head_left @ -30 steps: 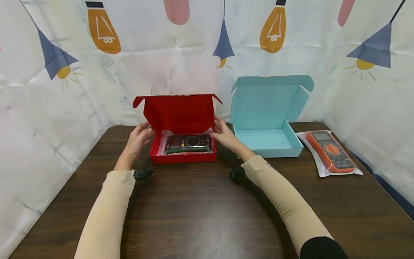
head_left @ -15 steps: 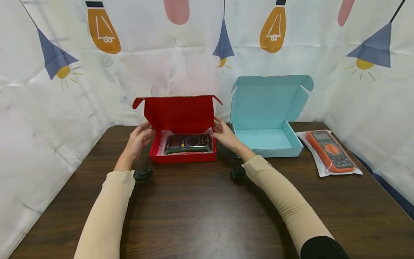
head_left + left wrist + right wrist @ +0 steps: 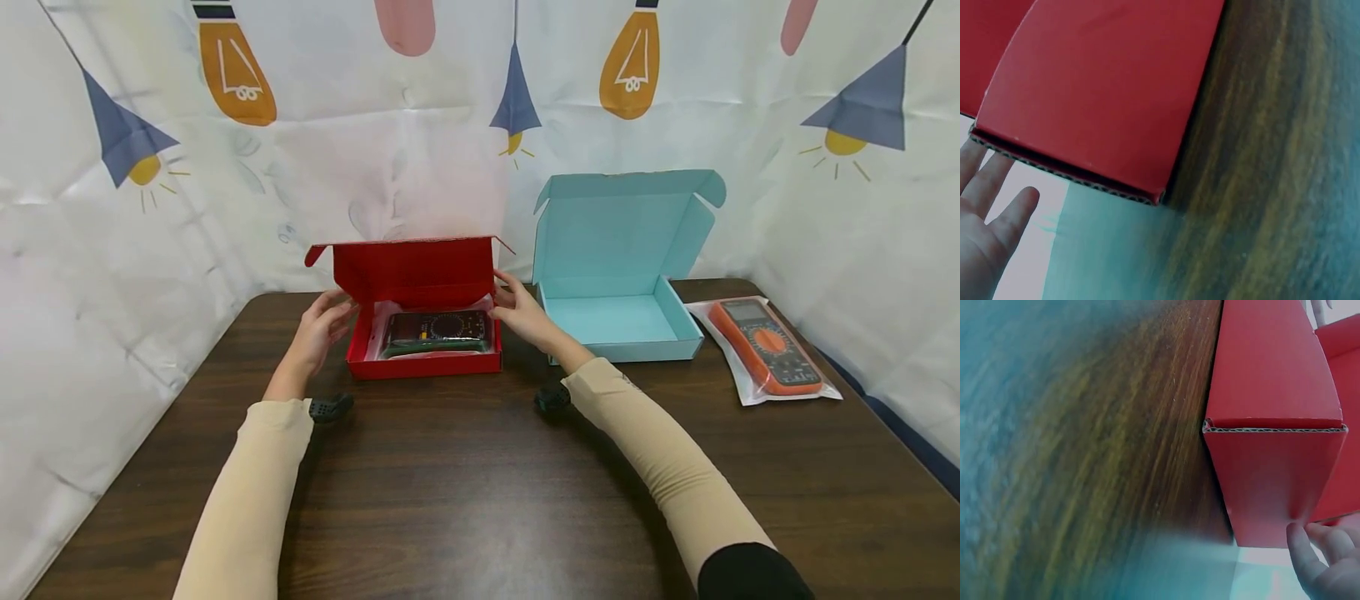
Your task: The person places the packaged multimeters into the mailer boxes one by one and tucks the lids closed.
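A red cardboard box (image 3: 423, 367) stands with its lid (image 3: 412, 271) raised and leaning forward. Inside, a dark multimeter (image 3: 437, 331) lies in a clear plastic bag. At the box's left rear side my left hand (image 3: 313, 333) has its fingers stretched up by the lid's base, thumb apart from the wall; in the left wrist view those fingers (image 3: 988, 178) pass partly behind the red cardboard. My right hand (image 3: 521, 315) is at the right rear, with its thumb tip (image 3: 1297, 534) against the side wall and the other fingers loosely bent near the lid hinge.
Just right of the red box stands an open light-blue box (image 3: 637, 354), its lid upright. Farther right, an orange multimeter (image 3: 768, 346) lies in a plastic bag on the dark wooden table (image 3: 450, 483). A printed white cloth (image 3: 450, 150) hangs behind.
The red lid has tipped forward and its top edge has come lower. Both hands have stayed at the box's sides, and the head view has shifted slightly.
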Demonstrator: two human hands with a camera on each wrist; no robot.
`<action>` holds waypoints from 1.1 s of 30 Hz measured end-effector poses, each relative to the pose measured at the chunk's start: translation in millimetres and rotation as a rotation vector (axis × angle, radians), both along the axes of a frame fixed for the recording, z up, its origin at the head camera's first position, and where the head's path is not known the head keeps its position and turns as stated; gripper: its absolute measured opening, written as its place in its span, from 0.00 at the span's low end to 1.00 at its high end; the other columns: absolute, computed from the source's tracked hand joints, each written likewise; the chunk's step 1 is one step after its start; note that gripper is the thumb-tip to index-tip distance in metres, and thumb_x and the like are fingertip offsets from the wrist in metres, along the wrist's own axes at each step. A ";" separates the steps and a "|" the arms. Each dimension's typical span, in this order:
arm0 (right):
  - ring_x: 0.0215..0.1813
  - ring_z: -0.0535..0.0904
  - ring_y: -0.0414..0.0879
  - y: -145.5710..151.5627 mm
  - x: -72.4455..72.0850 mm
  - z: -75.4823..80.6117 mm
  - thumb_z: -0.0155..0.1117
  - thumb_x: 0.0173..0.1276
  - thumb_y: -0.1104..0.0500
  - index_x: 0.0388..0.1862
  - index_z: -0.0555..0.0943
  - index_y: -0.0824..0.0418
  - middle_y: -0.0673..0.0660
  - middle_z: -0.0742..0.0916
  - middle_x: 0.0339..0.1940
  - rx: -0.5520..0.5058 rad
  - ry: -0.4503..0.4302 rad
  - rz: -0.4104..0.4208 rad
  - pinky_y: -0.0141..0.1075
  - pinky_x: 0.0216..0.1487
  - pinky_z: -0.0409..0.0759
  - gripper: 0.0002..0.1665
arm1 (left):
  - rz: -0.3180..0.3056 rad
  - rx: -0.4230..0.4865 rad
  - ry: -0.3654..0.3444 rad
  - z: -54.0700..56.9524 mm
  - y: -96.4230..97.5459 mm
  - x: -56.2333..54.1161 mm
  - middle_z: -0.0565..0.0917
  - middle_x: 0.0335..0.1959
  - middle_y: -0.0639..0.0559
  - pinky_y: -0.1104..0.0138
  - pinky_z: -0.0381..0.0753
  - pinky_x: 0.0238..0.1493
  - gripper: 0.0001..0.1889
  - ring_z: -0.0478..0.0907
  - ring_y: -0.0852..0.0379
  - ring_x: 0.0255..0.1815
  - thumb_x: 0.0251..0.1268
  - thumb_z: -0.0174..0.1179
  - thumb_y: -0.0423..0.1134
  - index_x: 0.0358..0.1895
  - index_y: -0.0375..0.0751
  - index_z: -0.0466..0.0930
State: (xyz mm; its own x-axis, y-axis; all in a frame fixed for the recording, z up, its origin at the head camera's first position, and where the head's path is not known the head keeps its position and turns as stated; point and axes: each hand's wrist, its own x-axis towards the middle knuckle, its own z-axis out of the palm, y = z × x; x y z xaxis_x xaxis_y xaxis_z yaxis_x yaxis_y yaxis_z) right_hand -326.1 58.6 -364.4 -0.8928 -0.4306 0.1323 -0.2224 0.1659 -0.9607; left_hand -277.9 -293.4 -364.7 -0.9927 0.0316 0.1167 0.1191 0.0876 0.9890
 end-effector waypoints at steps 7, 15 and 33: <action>0.79 0.60 0.61 9.0 -0.3 6.2 0.51 0.77 0.70 0.85 0.49 0.61 0.67 0.61 0.81 -0.058 -0.008 0.066 0.53 0.72 0.67 0.42 | -0.085 0.047 0.000 4.3 -7.5 4.9 0.56 0.79 0.33 0.43 0.47 0.78 0.27 0.55 0.40 0.80 0.82 0.42 0.41 0.80 0.42 0.55; 0.79 0.61 0.63 15.0 4.0 16.0 0.49 0.77 0.71 0.85 0.51 0.61 0.65 0.62 0.81 -0.123 0.002 0.097 0.55 0.72 0.67 0.40 | -0.134 0.076 0.040 10.7 -8.2 9.3 0.53 0.80 0.33 0.43 0.47 0.78 0.33 0.55 0.39 0.80 0.81 0.42 0.40 0.83 0.36 0.46; 0.83 0.47 0.63 28.3 1.1 34.9 0.31 0.85 0.49 0.87 0.45 0.53 0.60 0.54 0.85 -0.545 -0.340 0.246 0.58 0.79 0.50 0.35 | -0.264 0.263 0.068 32.2 -23.8 15.7 0.63 0.80 0.49 0.50 0.44 0.80 0.36 0.62 0.47 0.78 0.80 0.30 0.65 0.83 0.52 0.52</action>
